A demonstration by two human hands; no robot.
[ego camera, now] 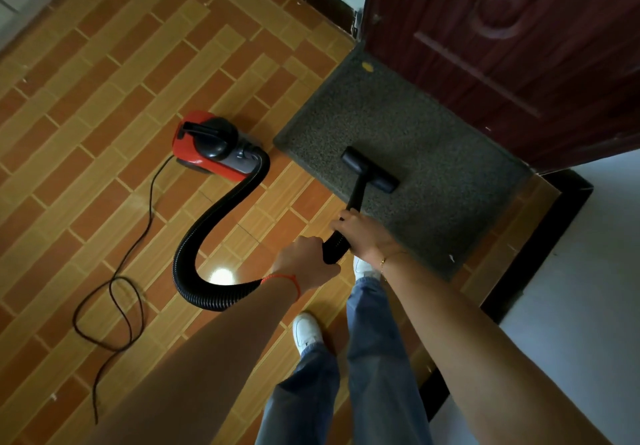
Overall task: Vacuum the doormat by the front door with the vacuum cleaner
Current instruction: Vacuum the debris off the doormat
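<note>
A dark grey doormat [408,122] lies on the tiled floor against the dark red front door [519,46]. The black floor nozzle [370,169] of the vacuum rests flat on the mat's near-left part. Its black wand [357,192] runs back to my hands. My right hand [363,233] grips the wand's lower end. Just behind it, my left hand [304,261] grips the ribbed black hose [204,236]. The hose loops over the floor to the red and black vacuum cleaner [211,146], which stands left of the mat. A small yellow speck [367,66] sits at the mat's far corner.
A black power cord [114,292] curls in loops on the tiles at the left. My legs in jeans and white shoes [306,332] stand just behind the mat. A white wall [588,271] with a dark skirting board borders the right side.
</note>
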